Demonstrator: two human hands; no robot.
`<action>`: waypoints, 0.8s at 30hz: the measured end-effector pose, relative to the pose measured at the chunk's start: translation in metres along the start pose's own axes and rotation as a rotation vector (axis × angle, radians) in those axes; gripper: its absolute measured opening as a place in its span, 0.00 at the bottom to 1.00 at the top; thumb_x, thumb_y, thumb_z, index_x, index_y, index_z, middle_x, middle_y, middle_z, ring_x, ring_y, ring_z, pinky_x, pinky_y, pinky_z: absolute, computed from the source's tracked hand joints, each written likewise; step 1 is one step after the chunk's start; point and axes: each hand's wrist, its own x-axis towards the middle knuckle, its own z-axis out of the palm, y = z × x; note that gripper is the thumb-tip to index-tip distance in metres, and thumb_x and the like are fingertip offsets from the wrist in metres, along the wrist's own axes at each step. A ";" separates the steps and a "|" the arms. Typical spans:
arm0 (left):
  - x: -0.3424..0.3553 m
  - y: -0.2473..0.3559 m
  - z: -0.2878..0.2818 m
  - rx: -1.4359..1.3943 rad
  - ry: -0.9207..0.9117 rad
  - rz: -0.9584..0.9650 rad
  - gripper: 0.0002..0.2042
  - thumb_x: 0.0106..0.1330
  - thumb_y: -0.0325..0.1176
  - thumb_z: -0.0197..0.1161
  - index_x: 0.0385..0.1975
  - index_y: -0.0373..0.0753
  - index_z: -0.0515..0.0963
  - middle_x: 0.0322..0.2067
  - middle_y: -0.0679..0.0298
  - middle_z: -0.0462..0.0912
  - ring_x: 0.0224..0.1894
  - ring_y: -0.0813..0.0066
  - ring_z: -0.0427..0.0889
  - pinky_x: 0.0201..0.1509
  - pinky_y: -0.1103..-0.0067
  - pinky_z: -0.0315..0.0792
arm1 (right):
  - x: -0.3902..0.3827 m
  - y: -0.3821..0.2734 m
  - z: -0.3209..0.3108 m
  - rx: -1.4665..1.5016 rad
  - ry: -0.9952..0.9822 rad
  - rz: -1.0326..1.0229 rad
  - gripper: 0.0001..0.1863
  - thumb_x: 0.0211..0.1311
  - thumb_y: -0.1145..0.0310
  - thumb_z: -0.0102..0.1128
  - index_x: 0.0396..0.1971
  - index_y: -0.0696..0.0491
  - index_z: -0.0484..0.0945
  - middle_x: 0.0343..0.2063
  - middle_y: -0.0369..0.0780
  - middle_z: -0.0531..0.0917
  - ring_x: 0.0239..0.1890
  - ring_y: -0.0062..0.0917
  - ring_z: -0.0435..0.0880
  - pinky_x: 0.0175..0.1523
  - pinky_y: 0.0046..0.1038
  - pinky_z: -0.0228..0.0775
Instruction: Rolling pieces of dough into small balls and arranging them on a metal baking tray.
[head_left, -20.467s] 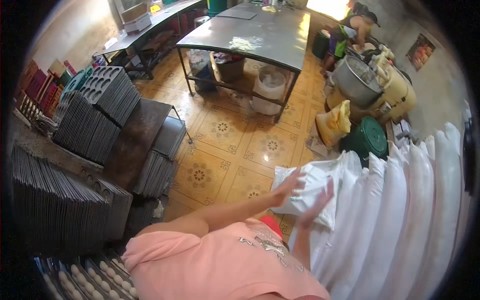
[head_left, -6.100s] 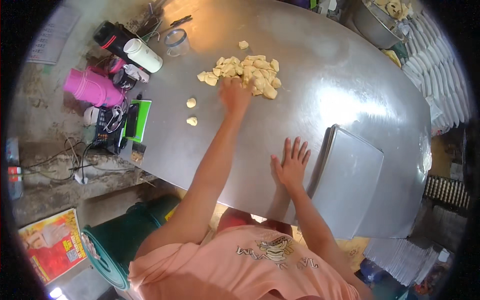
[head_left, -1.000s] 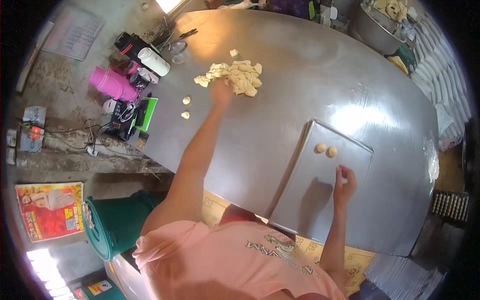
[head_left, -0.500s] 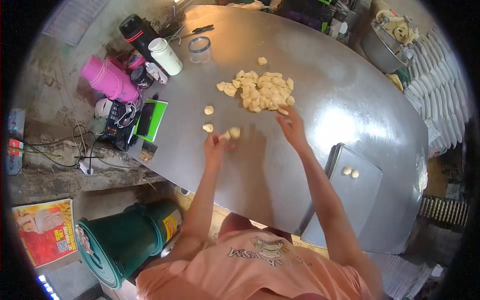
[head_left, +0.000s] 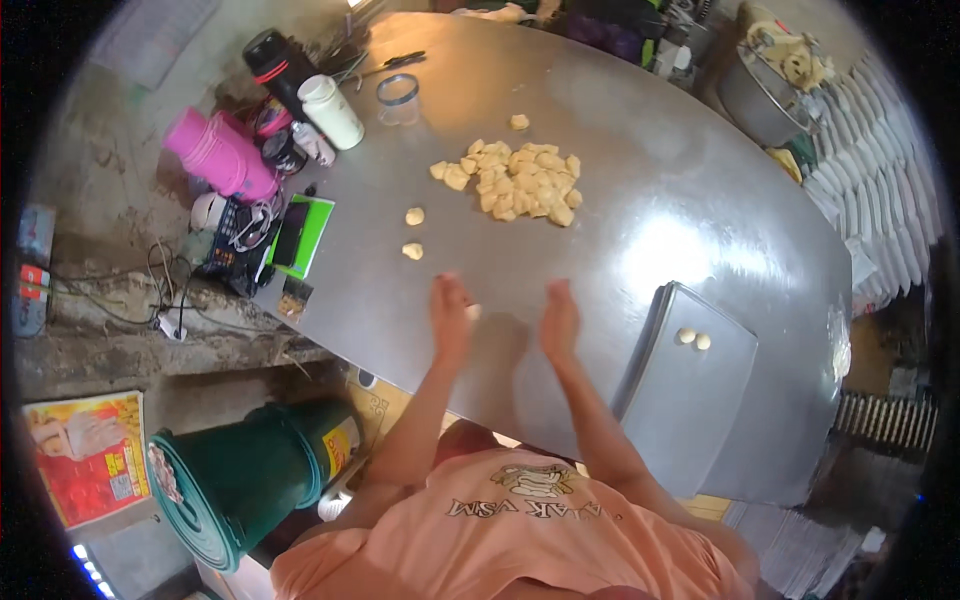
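The pile of dough pieces lies on the metal counter, well ahead of the person's body; both hands are nearer the person than the pile, side by side with a gap between them, and neither touches it. The left hand, just left of the pile's near side, has its fingers curled, and its grip is closed around a small lump of dough (only a pale bit of it shows at the inner side); the right hand, nearer the person than the pile's right end, is raised with its fingers together, slightly blurred, and I cannot tell whether its grip is empty.

Left of the pile and a little nearer the person are two loose pieces, apart from each other; one single piece sits just beyond the pile; to its right and nearer the person is a flat tray, bearing two round dough balls close together. Left of the pile and farther away is a clear cup with a dark rim; farther left than that cup, as seen from the pile, are a white flask, a black flask and a pink jug.
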 end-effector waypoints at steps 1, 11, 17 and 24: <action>-0.004 -0.011 -0.010 0.136 0.009 0.211 0.14 0.83 0.44 0.54 0.40 0.41 0.75 0.33 0.61 0.79 0.37 0.71 0.80 0.41 0.72 0.75 | 0.005 0.011 -0.024 -0.108 0.131 0.063 0.18 0.82 0.58 0.48 0.40 0.59 0.74 0.35 0.57 0.81 0.41 0.58 0.79 0.48 0.56 0.67; 0.062 -0.093 -0.048 1.305 -0.201 0.931 0.06 0.76 0.28 0.55 0.46 0.36 0.76 0.41 0.51 0.80 0.47 0.52 0.81 0.52 0.58 0.73 | 0.023 0.089 -0.055 -0.656 -0.079 -0.262 0.10 0.76 0.65 0.53 0.39 0.56 0.78 0.41 0.49 0.80 0.49 0.46 0.77 0.56 0.50 0.64; 0.006 -0.083 -0.075 1.243 -0.138 0.572 0.12 0.78 0.37 0.56 0.51 0.36 0.76 0.47 0.49 0.80 0.50 0.52 0.79 0.55 0.56 0.70 | -0.030 0.064 -0.076 -0.690 -0.032 -0.129 0.11 0.75 0.67 0.52 0.44 0.59 0.77 0.44 0.51 0.78 0.51 0.47 0.75 0.58 0.52 0.64; 0.069 -0.097 -0.071 1.291 -0.167 0.817 0.07 0.75 0.35 0.59 0.41 0.38 0.78 0.46 0.51 0.82 0.52 0.49 0.79 0.53 0.52 0.71 | 0.016 0.072 -0.018 -0.439 -0.174 -0.422 0.08 0.73 0.67 0.55 0.39 0.57 0.77 0.40 0.52 0.77 0.47 0.50 0.75 0.54 0.52 0.66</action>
